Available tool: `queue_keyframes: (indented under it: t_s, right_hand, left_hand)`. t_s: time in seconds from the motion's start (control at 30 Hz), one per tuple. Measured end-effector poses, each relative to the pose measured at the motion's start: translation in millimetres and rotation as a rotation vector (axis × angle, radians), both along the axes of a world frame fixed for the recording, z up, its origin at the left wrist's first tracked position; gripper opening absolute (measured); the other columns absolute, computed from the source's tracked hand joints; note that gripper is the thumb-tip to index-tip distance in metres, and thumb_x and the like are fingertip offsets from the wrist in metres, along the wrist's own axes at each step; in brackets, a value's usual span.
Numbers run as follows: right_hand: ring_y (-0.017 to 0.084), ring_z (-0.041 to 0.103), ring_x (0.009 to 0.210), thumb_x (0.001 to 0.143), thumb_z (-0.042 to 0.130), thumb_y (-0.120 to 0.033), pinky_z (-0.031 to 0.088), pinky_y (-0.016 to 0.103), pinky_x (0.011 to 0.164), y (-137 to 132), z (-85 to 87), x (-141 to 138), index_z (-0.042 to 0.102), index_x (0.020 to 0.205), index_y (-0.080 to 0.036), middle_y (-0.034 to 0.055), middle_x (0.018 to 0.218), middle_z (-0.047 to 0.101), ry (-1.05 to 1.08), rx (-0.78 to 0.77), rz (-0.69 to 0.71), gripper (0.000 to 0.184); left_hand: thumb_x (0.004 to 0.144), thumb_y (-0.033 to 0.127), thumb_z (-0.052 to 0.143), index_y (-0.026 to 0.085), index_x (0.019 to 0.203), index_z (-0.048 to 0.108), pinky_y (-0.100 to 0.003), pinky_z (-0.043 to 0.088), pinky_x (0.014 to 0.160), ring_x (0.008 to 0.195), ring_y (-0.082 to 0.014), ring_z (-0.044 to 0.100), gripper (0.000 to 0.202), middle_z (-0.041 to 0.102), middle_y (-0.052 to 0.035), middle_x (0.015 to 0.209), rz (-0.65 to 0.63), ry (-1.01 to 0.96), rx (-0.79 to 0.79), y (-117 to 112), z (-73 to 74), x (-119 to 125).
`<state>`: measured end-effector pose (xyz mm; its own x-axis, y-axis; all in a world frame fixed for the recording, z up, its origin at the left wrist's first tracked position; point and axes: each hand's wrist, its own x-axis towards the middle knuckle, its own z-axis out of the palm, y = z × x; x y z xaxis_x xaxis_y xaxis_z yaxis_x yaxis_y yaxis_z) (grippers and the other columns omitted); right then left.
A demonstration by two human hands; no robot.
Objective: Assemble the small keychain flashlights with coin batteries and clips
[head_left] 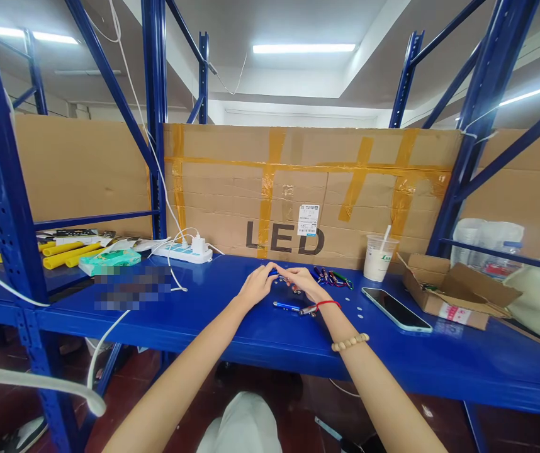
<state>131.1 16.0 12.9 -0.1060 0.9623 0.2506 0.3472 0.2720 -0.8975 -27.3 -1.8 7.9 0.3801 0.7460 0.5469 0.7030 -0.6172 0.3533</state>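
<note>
My left hand (255, 285) and my right hand (302, 280) meet over the blue shelf, fingertips pinched together. Between them shows a small blue piece (274, 273), mostly hidden by the fingers, whose kind I cannot make out. Just below my right hand lies a slim blue metal tube (286, 306), with a silver tube (307, 310) beside it, near the red string on my wrist. Small reddish and shiny parts (294, 289) lie partly covered under my right hand. Behind it sits a bunch of coloured metal pieces (335, 277), purple, red and green.
On the right are a phone (396, 309), a plastic cup with straw (379, 257) and an open cardboard box (456, 289). At left stand a power strip (182, 251), a white cable (174, 277), a green packet (112, 261) and yellow tubes (69, 253). Blue uprights flank the shelf.
</note>
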Motion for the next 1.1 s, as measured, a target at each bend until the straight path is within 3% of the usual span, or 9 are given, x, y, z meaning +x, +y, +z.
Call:
queue_keyframes:
  t_s: [0.17,0.37,0.7,0.93,1.1]
  right_hand:
    - [0.007,0.045,0.046,0.062,0.064,-0.057,0.030,0.017,0.036,1,-4.3,0,0.068,0.071,-0.012,0.0011,0.055,0.055,0.002,0.022,0.035,0.046]
    - [0.007,0.045,0.048,0.061,0.068,-0.048,0.031,0.017,0.037,3,-7.5,3,0.068,0.092,-0.012,0.0026,0.065,0.060,0.006,0.119,0.033,0.048]
    - [0.008,0.045,0.045,0.058,0.068,-0.046,0.033,0.020,0.037,3,-8.2,5,0.070,0.082,-0.010,0.0030,0.060,0.061,-0.067,0.146,0.064,0.043]
    - [0.007,0.044,0.041,0.057,0.070,-0.046,0.033,0.020,0.036,8,-10.0,9,0.070,0.077,-0.010,0.0037,0.058,0.062,-0.113,0.149,0.079,0.040]
    - [0.007,0.045,0.044,0.061,0.068,-0.045,0.034,0.019,0.038,10,-11.4,10,0.071,0.079,-0.010,0.0054,0.066,0.065,-0.114,0.176,0.085,0.039]
  left_hand:
    - [0.089,0.023,0.034,0.026,0.107,0.053,-0.034,0.041,0.090,0.101,-0.0229,0.054,0.026,0.062,-0.0045,0.102,0.042,0.034,-0.020,5,-2.3,2]
    - [0.089,0.025,0.034,0.023,0.108,0.054,-0.035,0.043,0.084,0.098,-0.0236,0.057,0.027,0.064,-0.0063,0.100,0.063,0.024,-0.109,14,-9.8,-5]
    - [0.088,0.027,0.036,0.018,0.104,0.058,-0.028,0.043,0.079,0.076,-0.0155,0.059,0.028,0.064,-0.0007,0.077,-0.156,-0.068,-0.190,18,-13.2,-2]
    - [0.087,0.025,0.037,0.017,0.102,0.057,-0.025,0.044,0.073,0.065,-0.0128,0.056,0.027,0.058,0.0025,0.065,-0.214,-0.092,-0.202,18,-16.1,0]
    - [0.088,0.026,0.035,0.017,0.103,0.056,-0.026,0.044,0.075,0.071,-0.0148,0.057,0.027,0.059,0.0017,0.066,-0.222,-0.095,-0.192,19,-16.5,0]
